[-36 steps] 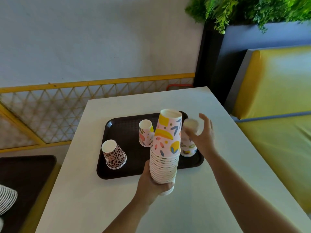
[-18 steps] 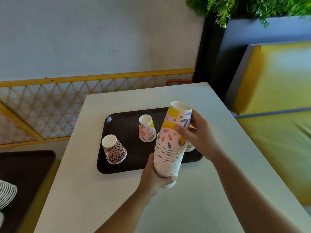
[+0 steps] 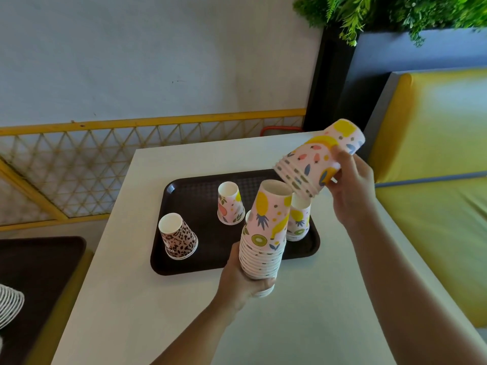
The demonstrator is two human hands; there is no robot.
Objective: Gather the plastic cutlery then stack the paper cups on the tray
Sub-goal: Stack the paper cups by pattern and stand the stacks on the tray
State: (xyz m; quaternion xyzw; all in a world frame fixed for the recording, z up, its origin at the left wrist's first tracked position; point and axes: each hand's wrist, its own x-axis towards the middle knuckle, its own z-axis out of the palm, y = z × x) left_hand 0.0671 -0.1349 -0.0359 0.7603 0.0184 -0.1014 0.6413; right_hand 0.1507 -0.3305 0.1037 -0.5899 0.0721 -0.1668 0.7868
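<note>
My left hand (image 3: 243, 281) grips the bottom of a tall stack of upside-down fruit-print paper cups (image 3: 264, 233), held above the table's near half. My right hand (image 3: 351, 185) grips a shorter stack of several nested cups (image 3: 316, 160), tilted and lifted off to the upper right. On the dark brown tray (image 3: 200, 262) stand a leopard-print cup (image 3: 178, 237), a fruit-print cup (image 3: 229, 206) and a small stack of cups (image 3: 299, 222), all upside down. No plastic cutlery is in view.
The white table (image 3: 163, 312) holds the tray. A yellow bench seat (image 3: 434, 154) runs along the right, a planter box (image 3: 395, 48) behind it. At left are a yellow lattice rail (image 3: 79, 159), a second dark tray (image 3: 39, 272) and stacked white plates (image 3: 9, 304).
My right hand took hold of the top of the tall stack and pulled off several nested cups, lifting and tilting them up to the right. The left hand's stack is now shorter.
</note>
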